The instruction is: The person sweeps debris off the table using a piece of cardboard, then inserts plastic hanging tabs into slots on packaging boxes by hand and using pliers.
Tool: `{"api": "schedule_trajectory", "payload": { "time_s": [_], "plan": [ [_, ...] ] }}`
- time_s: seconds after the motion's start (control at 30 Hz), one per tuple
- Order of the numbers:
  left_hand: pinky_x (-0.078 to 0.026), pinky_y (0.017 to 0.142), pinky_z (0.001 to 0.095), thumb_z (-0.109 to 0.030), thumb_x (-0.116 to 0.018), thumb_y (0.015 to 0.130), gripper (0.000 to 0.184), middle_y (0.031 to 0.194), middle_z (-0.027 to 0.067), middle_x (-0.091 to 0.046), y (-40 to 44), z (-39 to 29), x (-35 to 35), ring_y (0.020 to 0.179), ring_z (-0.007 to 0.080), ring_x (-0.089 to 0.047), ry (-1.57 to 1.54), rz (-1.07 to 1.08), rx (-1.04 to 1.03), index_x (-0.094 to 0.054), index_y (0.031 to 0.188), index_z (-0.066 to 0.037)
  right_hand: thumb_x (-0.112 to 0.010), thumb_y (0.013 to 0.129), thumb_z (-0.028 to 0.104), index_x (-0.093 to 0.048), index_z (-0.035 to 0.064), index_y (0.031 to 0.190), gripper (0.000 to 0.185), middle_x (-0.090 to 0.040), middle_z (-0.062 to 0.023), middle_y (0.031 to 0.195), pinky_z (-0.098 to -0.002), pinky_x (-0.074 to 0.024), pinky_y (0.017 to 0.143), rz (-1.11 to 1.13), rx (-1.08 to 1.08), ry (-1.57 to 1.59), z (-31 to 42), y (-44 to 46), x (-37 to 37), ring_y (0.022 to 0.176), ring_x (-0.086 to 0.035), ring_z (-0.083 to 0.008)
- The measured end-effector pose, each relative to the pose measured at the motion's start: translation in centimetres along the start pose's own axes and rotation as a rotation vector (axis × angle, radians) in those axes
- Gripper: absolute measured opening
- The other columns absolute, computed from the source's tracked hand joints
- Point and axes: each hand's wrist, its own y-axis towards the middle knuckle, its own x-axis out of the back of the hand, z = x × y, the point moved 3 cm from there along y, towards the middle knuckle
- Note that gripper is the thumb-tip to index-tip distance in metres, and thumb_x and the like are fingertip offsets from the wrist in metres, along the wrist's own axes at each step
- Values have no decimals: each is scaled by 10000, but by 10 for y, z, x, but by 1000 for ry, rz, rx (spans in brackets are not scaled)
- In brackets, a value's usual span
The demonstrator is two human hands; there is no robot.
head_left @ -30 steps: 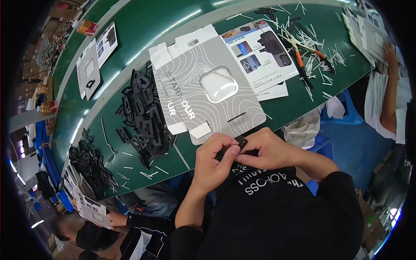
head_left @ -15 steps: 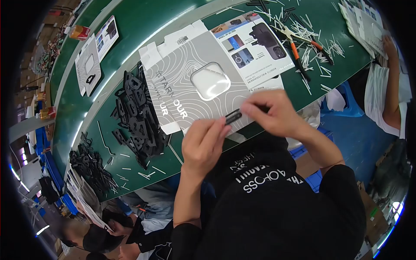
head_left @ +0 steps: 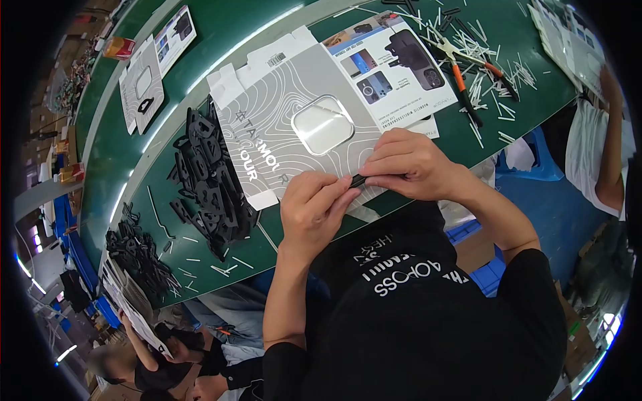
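Note:
My left hand (head_left: 313,206) pinches one end of a small, narrow black part (head_left: 358,180); its exact kind is mostly covered by fingers. At the other end, my right hand (head_left: 413,166) has thumb and fingers closed on the same part. Both hands are over the lower edge of a flat grey printed carton (head_left: 267,144) with white contour lines and a rounded window. Left of the carton lies a heap of flat black cut-out pieces (head_left: 204,180). A white printed carton panel (head_left: 358,77) showing phone pictures lies at the carton's upper right.
Orange-handled pliers (head_left: 459,83) lie among scattered white sticks (head_left: 518,73) on the green table (head_left: 267,234). Thin black pieces (head_left: 137,257) are piled at the left. Other people sit nearby; one person's arm (head_left: 610,147) shows at right. A blue stool (head_left: 535,157) stands below the edge.
My right hand has come left and down onto the black part, its fingers closing on the end. My left hand keeps its pinch. At lower left, another person's arm has risen towards a printed sheet.

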Motion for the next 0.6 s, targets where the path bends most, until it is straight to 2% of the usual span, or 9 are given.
{"api": "schedule_trajectory", "payload": {
  "time_s": [0.13,0.3,0.6],
  "plan": [
    [-440,624,283,-37,-801,726,175,799,19,-621,-1,3,1,669,173,-529,-42,19,67,-737,889,-37,-785,756,18,-751,42,906,155,-711,-36,898,-299,-534,785,42,-22,-8,-2,0,-1,851,-616,-218],
    [-428,621,275,-51,-802,729,166,758,10,-597,3,5,1,666,168,-516,41,59,52,-739,882,-45,-780,760,12,-741,41,903,151,-681,-36,886,-305,-523,751,48,32,-51,-2,3,-2,844,-594,-214],
    [-425,620,286,-71,-788,743,121,755,10,-572,5,7,-2,656,170,-484,71,89,21,-730,848,-67,-766,754,-4,-713,30,885,145,-604,-28,824,-306,-481,686,90,-21,-53,-7,3,-2,777,-547,-199]
  ]
}}
